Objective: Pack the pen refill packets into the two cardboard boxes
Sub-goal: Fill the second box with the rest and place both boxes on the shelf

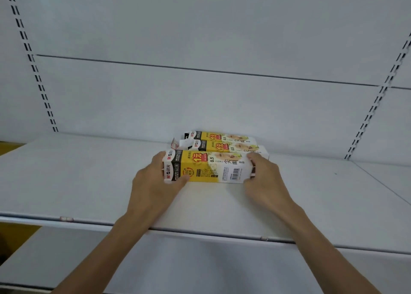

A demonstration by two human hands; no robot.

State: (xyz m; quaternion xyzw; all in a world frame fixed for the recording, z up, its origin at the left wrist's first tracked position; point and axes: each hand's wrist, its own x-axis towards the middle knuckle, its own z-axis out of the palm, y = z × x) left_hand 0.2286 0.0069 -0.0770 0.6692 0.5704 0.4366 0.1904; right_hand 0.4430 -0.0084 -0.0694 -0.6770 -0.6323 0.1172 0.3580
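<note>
Head view: both hands clamp the nearest yellow-and-white cardboard box (205, 167) on the white metal shelf (89, 182), left hand (155, 182) at one end, right hand (264, 178) at the other. Two matching boxes (222, 141) lie just behind it, touching.

3 yellow-and-white boxes (209, 168) (222, 146) (220, 136), 2 hands (153, 182) (264, 178), 1 white shelf (89, 182).

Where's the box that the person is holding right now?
The nearest yellow-and-white box lies on the white shelf, mid-frame, gripped at its ends by the left hand and right hand.
</note>
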